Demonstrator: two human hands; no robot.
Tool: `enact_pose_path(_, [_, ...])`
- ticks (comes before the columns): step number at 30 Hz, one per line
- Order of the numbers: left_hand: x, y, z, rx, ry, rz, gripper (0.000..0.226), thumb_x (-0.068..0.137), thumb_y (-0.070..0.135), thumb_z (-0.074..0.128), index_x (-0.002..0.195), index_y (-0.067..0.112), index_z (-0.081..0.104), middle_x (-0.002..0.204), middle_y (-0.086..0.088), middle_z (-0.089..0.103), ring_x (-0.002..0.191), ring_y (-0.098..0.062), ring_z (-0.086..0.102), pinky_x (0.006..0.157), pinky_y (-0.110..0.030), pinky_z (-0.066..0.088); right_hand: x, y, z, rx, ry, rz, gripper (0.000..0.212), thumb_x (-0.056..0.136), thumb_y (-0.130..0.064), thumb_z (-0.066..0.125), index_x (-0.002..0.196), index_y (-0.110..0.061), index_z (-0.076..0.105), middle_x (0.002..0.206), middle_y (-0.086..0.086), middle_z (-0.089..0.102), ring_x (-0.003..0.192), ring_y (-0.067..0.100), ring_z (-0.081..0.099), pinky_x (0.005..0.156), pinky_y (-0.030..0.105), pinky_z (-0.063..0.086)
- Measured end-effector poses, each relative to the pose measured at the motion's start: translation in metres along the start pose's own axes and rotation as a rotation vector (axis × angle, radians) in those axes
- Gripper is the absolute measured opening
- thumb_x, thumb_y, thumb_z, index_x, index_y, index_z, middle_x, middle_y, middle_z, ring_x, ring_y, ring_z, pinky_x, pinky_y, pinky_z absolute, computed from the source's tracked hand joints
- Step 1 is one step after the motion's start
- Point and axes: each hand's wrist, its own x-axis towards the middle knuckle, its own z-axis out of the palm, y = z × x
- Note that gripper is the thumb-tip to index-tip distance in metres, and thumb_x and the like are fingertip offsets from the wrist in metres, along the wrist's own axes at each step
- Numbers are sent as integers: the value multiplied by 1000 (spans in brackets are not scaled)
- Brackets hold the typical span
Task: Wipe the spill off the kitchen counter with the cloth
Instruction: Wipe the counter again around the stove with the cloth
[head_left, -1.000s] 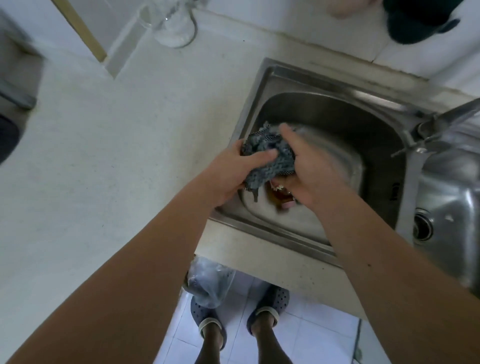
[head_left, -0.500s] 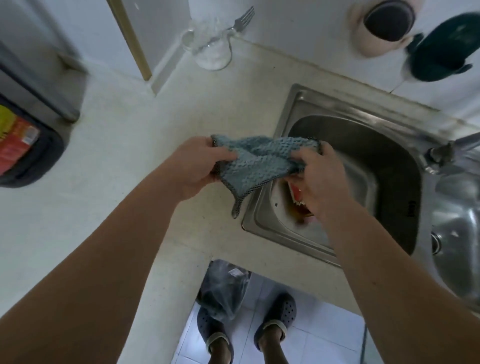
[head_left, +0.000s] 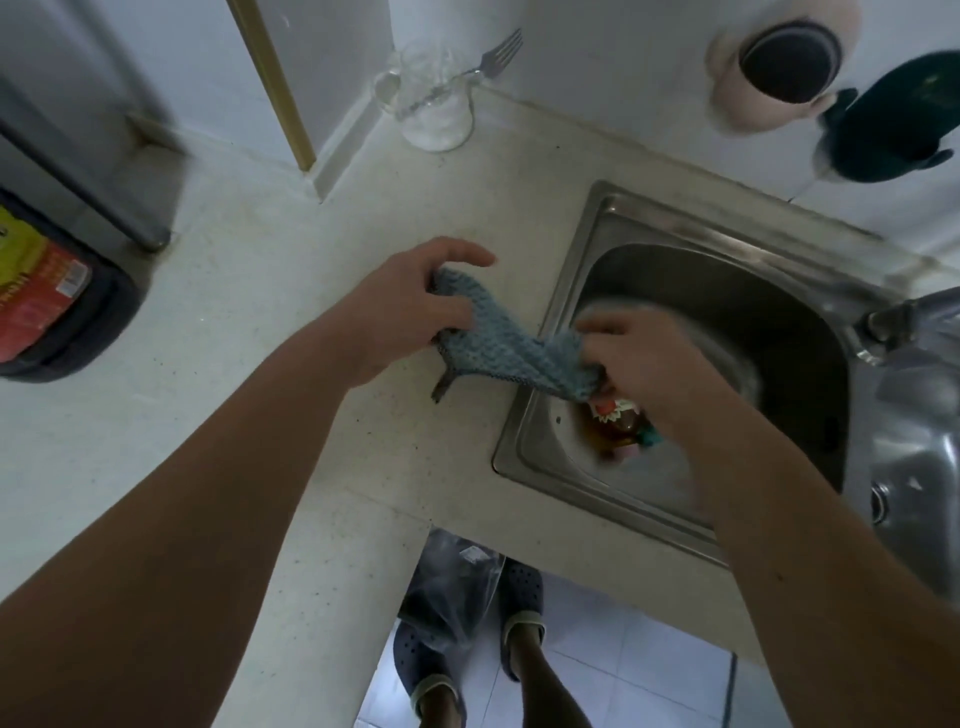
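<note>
Both hands — left hand (head_left: 400, 306), right hand (head_left: 644, 364) — grip opposite ends of the cloth (head_left: 506, 345), stretched across the sink (head_left: 561, 291) edge.

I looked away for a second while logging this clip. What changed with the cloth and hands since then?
The cloth, bunched in both hands over the sink a second ago, is now stretched out and carried left toward the counter. The left hand and right hand each still grip an end. Nothing was let go.

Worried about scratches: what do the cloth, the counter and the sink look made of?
Cloth: soft blue-grey fabric with a waffle-like nubby texture, probably microfibre. Counter: pale, matt, finely speckled, perhaps stone or composite. Sink: brushed, reflective metal, likely stainless steel.
</note>
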Motion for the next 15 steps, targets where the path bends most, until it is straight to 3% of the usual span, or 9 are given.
enact_pose_path(2, [0,7,1,-56,6,29,46,90,-4,60,117,32,71,112,-9,70,98,-30,71,81,-44,64,0,-4,-1,-518,-113,0,17,93,-31,62,93,-19,75,84,3,74,70,16,67,62,33,54])
enact_pose_path(4, [3,20,8,-219,-34,13,48,90,-11,52,118,23,71,112,-12,71,92,-29,72,75,-39,62,5,-9,2,-660,-96,-64,30,97,-39,59,102,-15,76,97,8,75,78,15,65,68,30,51])
enact_pose_path(6, [6,34,14,-369,-109,10,52,91,-15,45,123,19,68,112,-17,70,91,-29,71,73,-37,60,11,-17,11,-362,-9,-159,29,99,-35,61,125,-23,67,115,-1,70,89,8,65,74,29,55])
enact_pose_path(8, [11,44,16,-449,-163,29,57,91,-16,40,128,19,65,108,-17,72,93,-31,71,75,-39,61,31,-19,20,193,-78,-95,43,98,-22,63,140,-29,56,124,0,70,99,17,72,83,36,61])
enact_pose_path(10, [16,53,17,-472,-165,55,58,91,-16,39,128,19,65,109,-16,72,95,-32,69,80,-42,60,49,-15,25,558,-196,13,44,98,-10,61,140,-23,57,119,6,75,95,22,75,77,37,61])
enact_pose_path(12, [20,58,14,-490,-124,69,55,90,-17,40,124,17,67,110,-14,72,96,-30,70,83,-42,60,59,-14,25,480,-182,-36,38,96,-11,65,133,-22,62,110,4,76,83,16,70,64,29,50])
enact_pose_path(15, [29,54,2,-415,9,40,48,93,-14,52,128,15,67,118,-11,72,104,-29,72,85,-38,62,66,-16,13,182,-16,-157,23,97,-26,68,120,-26,71,108,-7,74,92,10,68,74,25,49])
